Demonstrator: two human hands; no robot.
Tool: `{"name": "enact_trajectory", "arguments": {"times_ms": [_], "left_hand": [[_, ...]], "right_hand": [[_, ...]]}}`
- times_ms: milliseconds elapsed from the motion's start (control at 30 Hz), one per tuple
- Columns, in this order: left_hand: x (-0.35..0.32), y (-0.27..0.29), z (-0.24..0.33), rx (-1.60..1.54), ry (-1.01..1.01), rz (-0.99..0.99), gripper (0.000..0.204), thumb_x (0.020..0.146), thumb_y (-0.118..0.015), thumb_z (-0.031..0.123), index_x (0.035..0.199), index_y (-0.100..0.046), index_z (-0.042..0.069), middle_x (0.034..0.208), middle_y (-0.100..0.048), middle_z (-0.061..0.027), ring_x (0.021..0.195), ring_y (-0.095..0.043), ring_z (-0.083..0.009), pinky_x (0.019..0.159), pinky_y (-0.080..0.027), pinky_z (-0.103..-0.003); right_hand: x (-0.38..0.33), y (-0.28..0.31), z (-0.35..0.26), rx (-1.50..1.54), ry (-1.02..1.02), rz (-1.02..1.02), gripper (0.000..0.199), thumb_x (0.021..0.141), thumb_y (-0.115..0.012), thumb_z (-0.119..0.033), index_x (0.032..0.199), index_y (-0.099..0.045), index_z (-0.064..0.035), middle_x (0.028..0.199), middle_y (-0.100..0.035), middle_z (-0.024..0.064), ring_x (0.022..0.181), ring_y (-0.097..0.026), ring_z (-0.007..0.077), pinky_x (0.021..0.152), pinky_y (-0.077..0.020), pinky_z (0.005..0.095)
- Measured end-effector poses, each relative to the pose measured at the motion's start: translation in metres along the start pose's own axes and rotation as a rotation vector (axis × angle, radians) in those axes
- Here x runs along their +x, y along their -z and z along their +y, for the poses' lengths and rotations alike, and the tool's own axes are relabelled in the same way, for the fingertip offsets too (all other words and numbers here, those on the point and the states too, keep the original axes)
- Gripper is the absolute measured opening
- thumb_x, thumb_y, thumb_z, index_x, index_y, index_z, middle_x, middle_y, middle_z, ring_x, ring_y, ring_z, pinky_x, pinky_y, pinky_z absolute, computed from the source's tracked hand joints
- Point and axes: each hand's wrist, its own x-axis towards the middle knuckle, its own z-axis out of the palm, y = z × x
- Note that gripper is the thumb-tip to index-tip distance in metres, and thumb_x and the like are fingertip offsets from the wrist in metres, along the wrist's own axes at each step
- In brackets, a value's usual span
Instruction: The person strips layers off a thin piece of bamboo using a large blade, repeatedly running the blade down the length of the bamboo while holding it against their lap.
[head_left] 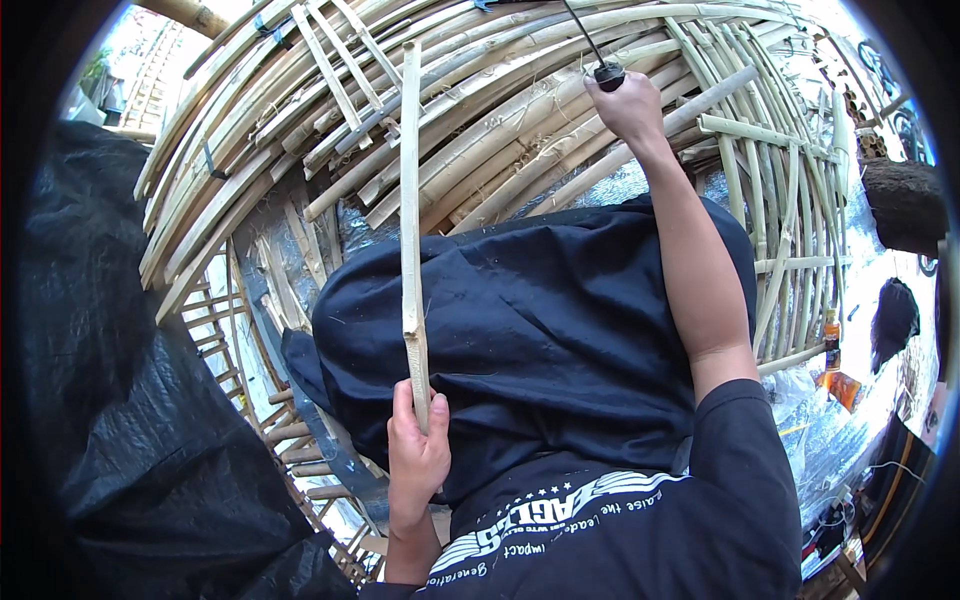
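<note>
My left hand [418, 445] is closed round the near end of a pale split bamboo strip [410, 200]. The strip points away from me over my lap, with a node or step partway along it. Farther off to the right, my right hand [634, 110] grips a tool with a black handle [608, 76]. From that handle a thin dark blade or rod runs up and left past the top edge; its kind cannot be made out. Dark cloth [540, 300] covers my legs beneath the strip.
Many bamboo strips [490, 150] lie piled ahead, across the far side of my lap. A bamboo lattice [785, 200] stands at the right, near a small bottle [832, 335]. Black sheeting [140, 400] hangs on the left beside a slatted bamboo frame [290, 430].
</note>
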Motion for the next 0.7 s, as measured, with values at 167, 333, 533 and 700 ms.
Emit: {"name": "enact_trajectory", "arguments": {"times_ms": [167, 333, 533, 700], "left_hand": [[0.006, -0.002, 0.006, 0.122, -0.092, 0.029, 0.019, 0.107, -0.056, 0.020, 0.107, -0.051, 0.001, 0.062, -0.049, -0.0061, 0.053, -0.046, -0.0107, 0.050, -0.037, -0.031], [0.004, -0.006, 0.009, 0.134, -0.125, -0.038, 0.019, 0.107, -0.056, 0.019, 0.108, -0.052, 0.000, 0.063, -0.050, -0.0069, 0.053, -0.048, -0.0122, 0.050, -0.038, -0.032], [0.006, -0.006, 0.004, 0.135, -0.128, -0.057, 0.019, 0.107, -0.056, 0.018, 0.108, -0.052, 0.000, 0.064, -0.052, -0.0069, 0.053, -0.048, -0.0117, 0.050, -0.038, -0.031], [0.010, -0.003, 0.003, 0.097, -0.095, -0.025, 0.018, 0.108, -0.053, 0.021, 0.109, -0.052, 0.003, 0.067, -0.049, 0.0027, 0.055, -0.044, -0.0043, 0.050, -0.036, -0.025]], "right_hand": [[-0.004, -0.002, -0.007, -0.025, 0.066, 0.027, 0.051, 0.085, -0.075, -0.052, 0.081, -0.074, -0.0011, 0.071, -0.071, 0.0178, 0.070, -0.071, 0.0350, 0.069, -0.0549, 0.0435], [-0.017, 0.012, -0.036, 0.210, -0.029, -0.235, 0.064, 0.081, -0.076, -0.066, 0.071, -0.067, -0.0030, 0.061, -0.058, 0.0002, 0.056, -0.055, 0.0133, 0.058, -0.0457, 0.0334], [-0.017, 0.009, -0.028, 0.642, -0.341, -0.425, 0.081, 0.085, -0.051, -0.087, 0.070, -0.054, -0.0077, 0.062, -0.052, -0.0019, 0.052, -0.046, 0.0063, 0.050, -0.0374, 0.0240], [-0.024, 0.010, -0.038, 0.845, -0.371, -0.538, 0.056, 0.090, -0.065, -0.061, 0.075, -0.051, -0.0088, 0.064, -0.047, -0.0035, 0.050, -0.043, 0.0030, 0.047, -0.0325, 0.0198]]}}
